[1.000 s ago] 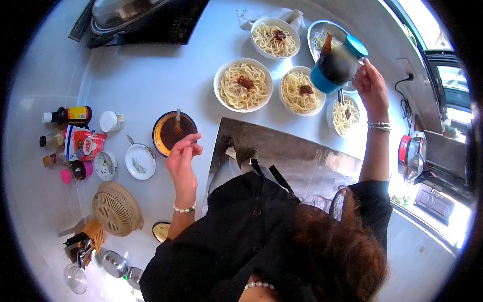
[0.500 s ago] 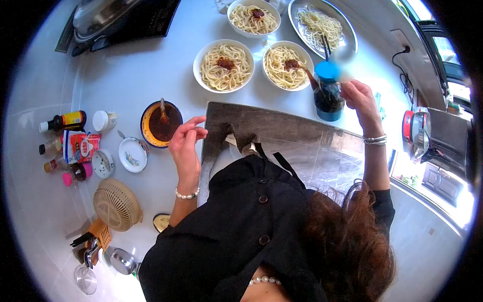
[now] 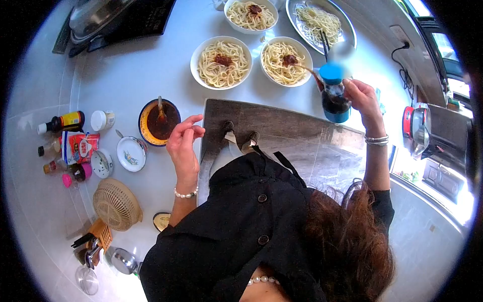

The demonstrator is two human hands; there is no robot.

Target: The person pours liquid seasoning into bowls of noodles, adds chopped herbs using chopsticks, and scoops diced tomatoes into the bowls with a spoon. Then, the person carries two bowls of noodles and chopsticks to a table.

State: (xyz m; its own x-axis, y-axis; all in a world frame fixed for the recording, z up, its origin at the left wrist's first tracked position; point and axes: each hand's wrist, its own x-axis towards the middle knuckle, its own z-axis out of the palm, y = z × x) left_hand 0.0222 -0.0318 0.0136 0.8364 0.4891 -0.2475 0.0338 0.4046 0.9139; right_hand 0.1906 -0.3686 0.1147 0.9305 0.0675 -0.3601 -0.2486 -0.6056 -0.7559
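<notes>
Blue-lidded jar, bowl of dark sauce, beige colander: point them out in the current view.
Blue-lidded jar (image 3: 336,103), head view: dark body.
Dark sauce bowl (image 3: 146,126), head view: yellow inner wall.
Beige colander (image 3: 117,204), head view: slotted surface.

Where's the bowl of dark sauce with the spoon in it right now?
In the head view, the bowl of dark sauce sits on the left side of the counter, between the flowered dish and the left hand.

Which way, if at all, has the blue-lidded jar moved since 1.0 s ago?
Yes, toward the person: it overlapped the oval metal plate then; now the jar, in the right hand, shows on the plate's near side.
</notes>
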